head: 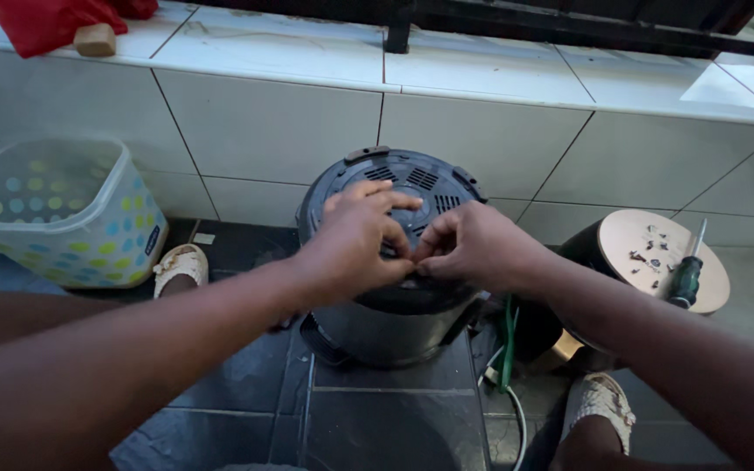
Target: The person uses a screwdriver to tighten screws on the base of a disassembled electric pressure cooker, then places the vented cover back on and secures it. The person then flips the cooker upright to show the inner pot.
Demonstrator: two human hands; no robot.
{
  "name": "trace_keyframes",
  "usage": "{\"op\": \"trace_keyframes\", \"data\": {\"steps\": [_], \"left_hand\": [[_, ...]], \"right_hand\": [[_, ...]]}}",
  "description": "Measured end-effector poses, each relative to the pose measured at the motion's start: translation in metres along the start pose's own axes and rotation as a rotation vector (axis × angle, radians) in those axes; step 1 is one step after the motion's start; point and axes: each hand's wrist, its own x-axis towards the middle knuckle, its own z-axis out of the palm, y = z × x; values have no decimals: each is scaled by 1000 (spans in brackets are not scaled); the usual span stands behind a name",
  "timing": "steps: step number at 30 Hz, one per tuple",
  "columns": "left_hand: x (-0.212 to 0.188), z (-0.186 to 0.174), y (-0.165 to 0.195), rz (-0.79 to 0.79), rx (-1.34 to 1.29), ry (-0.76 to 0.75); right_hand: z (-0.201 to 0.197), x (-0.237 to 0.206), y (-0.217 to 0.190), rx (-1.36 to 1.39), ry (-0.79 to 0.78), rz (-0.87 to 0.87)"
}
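Note:
A round black appliance with a vented top stands on the dark tiled floor in front of me. My left hand lies over its top, fingers curled toward the centre. My right hand rests beside it, fingertips pinched close to the left hand's fingers at the middle of the top. Whether anything small is held between the fingers is hidden. A green-handled screwdriver lies on a round tan lid to the right, with several small screws scattered on it.
A clear plastic tub with coloured dots stands at the left. White tiled wall and ledge run behind, with a red cloth on the ledge. My sandalled feet flank the appliance. A green and white cable lies by it.

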Motion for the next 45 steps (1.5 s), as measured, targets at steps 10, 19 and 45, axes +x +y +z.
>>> {"op": "trace_keyframes", "data": {"steps": [10, 19, 45], "left_hand": [[-7, -1, 3, -120, -77, 15], [13, -23, -23, -242, -83, 0], [16, -13, -15, -274, -113, -108]], "right_hand": [[-2, -3, -8, 16, -12, 45], [-6, -6, -17, -34, -2, 97], [-10, 3, -24, -267, -69, -234]]}}
